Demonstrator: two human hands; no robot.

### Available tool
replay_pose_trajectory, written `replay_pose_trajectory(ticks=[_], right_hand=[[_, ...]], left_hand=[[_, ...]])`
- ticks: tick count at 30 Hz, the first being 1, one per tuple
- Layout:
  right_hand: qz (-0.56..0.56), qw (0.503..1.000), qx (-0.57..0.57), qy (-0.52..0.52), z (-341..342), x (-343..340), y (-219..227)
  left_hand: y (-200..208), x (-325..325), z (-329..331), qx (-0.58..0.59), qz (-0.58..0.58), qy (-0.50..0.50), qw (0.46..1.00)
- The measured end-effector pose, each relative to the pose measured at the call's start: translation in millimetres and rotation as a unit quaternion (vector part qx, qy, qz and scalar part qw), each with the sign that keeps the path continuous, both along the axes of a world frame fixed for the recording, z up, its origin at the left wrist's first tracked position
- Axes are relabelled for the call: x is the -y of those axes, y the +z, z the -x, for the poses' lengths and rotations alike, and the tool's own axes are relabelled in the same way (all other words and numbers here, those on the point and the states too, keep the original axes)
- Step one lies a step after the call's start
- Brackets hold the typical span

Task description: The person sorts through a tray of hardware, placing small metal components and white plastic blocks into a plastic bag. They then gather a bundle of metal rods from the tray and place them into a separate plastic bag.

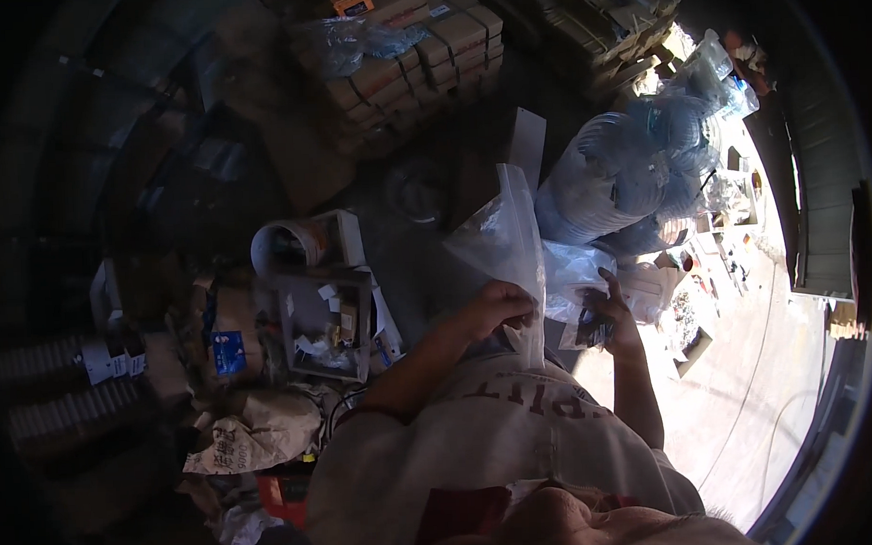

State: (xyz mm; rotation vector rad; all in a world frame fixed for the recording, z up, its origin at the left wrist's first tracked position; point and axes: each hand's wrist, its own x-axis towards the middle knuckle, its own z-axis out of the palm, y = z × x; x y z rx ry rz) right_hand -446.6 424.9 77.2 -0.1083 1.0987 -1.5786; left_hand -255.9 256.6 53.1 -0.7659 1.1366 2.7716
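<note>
A clear, flat plastic bag [502,237] hangs upright in front of my chest, its pointed upper corner spreading away from me. My left hand [500,307] is closed in a pinch on the bag's edge. To the right, my right hand [612,312] has its fingers curled around a small clear packet [584,333] with something dark in it; the contents are too shadowed to name. Beyond the two hands is a crumpled, bright plastic bag [572,266], partly hidden by the upright one.
Tall clear ribbed plastic stacks [596,176] stand at the far right. Strapped cartons [428,57] are piled at the back. On the left are a grey tray [286,321] with small scraps, a white bucket [267,250] and a printed sack [259,437]. Sunlit ground [738,387] lies right.
</note>
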Motion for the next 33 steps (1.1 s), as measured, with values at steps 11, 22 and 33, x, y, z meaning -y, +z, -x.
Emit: replay_pose_trajectory(ticks=[11, 22, 33], right_hand=[[-0.045, 0.948, -0.118, 0.291, -85.0, 93.2, 7.8], [-0.147, 0.877, -0.296, 0.348, -142.6, 179.3, 10.3], [-0.058, 0.932, -0.064, 0.352, -170.4, 234.0, 21.6]], left_hand=[[15.7, 20.6, -41.2, -0.013, 0.479, 0.063, 0.876], [9.9, 70.4, -135.5, 0.078, 0.348, 0.33, 0.874], [23.1, 125.8, -231.2, 0.233, 0.658, 0.301, 0.65]])
